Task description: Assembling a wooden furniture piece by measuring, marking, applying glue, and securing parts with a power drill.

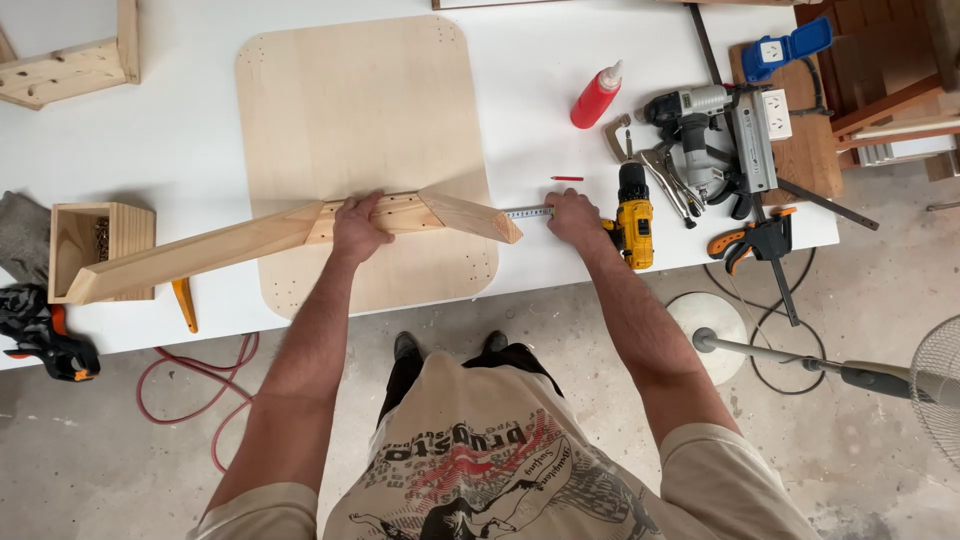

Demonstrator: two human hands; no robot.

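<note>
My left hand [358, 229] presses down on the middle section of an angled wooden frame piece [250, 242] that lies across a rounded plywood panel [360, 110] on the white table [540, 120]. The frame's left arm reaches a small wooden box [75, 238]; its right arm ends at the panel's right edge. My right hand [574, 217] rests on a tape measure or ruler, whose white marked blade [528, 212] shows between the frame's right end and the hand.
A yellow cordless drill [634, 222], a red pencil [566, 178], a red glue bottle [596, 96], locking pliers [650, 165], a nail gun [700, 130] and an orange bar clamp [765, 245] lie at right. Another clamp [45, 335] sits at left. A fan stand [780, 360] is on the floor.
</note>
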